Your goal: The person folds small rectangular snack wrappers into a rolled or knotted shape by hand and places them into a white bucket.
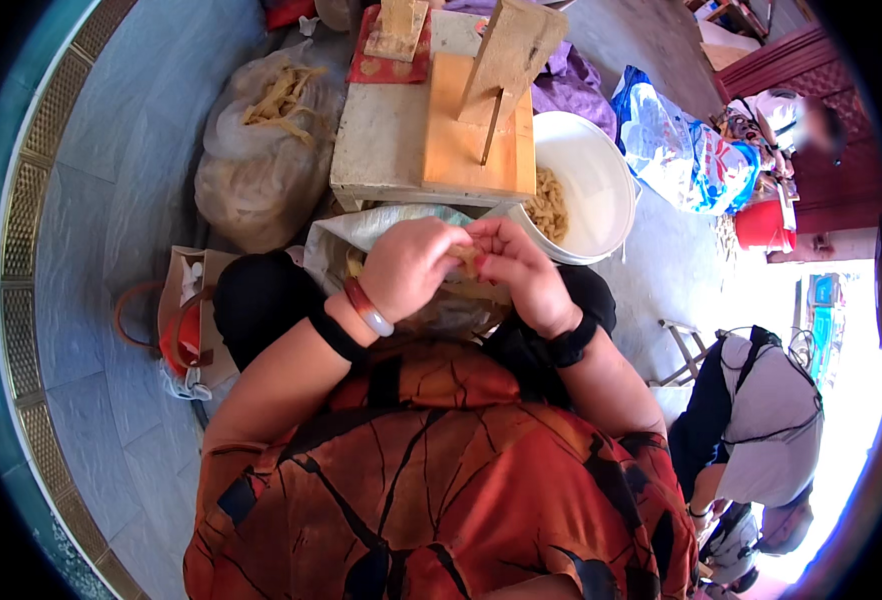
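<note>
Above my lap, my left hand (411, 264) and my right hand (519, 268) meet, fingertips close together, both on a small tan strip (468, 257) that is partly hidden by the fingers. Below them is an open woven plastic sack (328, 244) with clear plastic in it. Just beyond my right hand stands a white plastic bucket (594, 187), tilted in view, with tan folded or knotted pieces (549, 206) inside. Ahead, a low table (381, 142) carries a wooden board (448, 150) with an upright wooden block (512, 64) and a thin rod leaning against it.
A plastic bag (249, 180) with tan strips lies left of the table. A paper bag (219, 337) stands by my left knee. Right of the bucket are a blue and white bag (681, 154) and a red bucket (765, 225). Other people are at the right, near a folding stool (685, 352).
</note>
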`<action>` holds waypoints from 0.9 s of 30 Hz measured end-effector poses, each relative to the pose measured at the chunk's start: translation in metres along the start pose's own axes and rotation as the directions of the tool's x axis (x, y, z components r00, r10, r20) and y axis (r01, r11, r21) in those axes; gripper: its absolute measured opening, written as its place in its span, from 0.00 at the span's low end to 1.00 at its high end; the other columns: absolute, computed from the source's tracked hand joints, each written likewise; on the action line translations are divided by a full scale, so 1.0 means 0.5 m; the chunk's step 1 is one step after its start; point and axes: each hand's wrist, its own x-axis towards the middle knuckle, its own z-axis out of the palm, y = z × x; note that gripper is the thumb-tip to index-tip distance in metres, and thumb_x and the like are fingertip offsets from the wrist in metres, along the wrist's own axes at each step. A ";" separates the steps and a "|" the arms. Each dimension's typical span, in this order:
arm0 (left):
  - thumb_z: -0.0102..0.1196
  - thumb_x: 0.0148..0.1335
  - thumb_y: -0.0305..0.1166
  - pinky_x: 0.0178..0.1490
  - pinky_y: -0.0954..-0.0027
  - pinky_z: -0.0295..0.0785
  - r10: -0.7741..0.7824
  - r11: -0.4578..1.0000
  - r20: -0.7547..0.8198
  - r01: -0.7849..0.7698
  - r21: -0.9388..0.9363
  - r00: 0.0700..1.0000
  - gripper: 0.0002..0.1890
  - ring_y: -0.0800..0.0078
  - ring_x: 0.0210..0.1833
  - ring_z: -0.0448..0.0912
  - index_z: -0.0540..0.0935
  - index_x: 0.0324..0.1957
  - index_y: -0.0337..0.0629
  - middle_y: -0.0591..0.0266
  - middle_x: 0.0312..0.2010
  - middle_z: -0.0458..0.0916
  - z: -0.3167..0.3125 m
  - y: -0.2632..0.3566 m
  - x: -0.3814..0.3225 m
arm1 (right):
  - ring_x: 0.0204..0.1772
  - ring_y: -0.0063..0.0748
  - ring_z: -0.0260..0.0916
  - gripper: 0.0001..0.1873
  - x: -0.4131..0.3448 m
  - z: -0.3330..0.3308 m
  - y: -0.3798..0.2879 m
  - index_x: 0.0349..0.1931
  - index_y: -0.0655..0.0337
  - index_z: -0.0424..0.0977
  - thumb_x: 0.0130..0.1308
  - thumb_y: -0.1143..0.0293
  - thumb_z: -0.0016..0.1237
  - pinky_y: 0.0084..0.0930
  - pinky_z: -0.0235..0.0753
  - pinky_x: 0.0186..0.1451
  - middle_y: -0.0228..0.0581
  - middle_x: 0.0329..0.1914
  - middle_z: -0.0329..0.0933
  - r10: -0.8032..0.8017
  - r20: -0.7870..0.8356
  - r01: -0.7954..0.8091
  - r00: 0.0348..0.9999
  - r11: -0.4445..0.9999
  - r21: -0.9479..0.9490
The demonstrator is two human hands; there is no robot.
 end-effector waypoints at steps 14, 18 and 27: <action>0.59 0.62 0.29 0.53 0.76 0.66 -0.370 0.292 0.242 0.360 -0.886 0.897 0.06 0.80 0.46 0.70 0.78 0.39 0.39 0.65 0.47 0.74 0.013 -0.035 -0.038 | 0.35 0.42 0.75 0.12 -0.015 0.031 -0.026 0.42 0.66 0.72 0.56 0.78 0.53 0.29 0.74 0.39 0.42 0.30 0.76 -0.413 0.064 0.341 0.908 0.643 -0.686; 0.57 0.64 0.32 0.42 0.79 0.69 -0.420 0.394 0.202 0.378 -0.838 0.885 0.11 0.83 0.39 0.73 0.78 0.45 0.38 0.69 0.40 0.77 0.002 -0.028 -0.038 | 0.33 0.32 0.76 0.07 -0.004 0.017 -0.027 0.32 0.67 0.72 0.66 0.71 0.49 0.26 0.73 0.36 0.38 0.30 0.78 0.206 0.062 -0.215 0.977 0.940 0.266; 0.53 0.68 0.32 0.44 0.81 0.67 -0.411 0.292 0.217 0.354 -0.888 0.885 0.11 0.83 0.39 0.71 0.76 0.49 0.39 0.70 0.39 0.77 0.005 -0.040 -0.041 | 0.32 0.48 0.74 0.06 -0.003 0.054 -0.037 0.32 0.64 0.73 0.64 0.71 0.50 0.34 0.74 0.37 0.46 0.29 0.76 -0.421 0.046 0.304 0.906 0.571 -0.762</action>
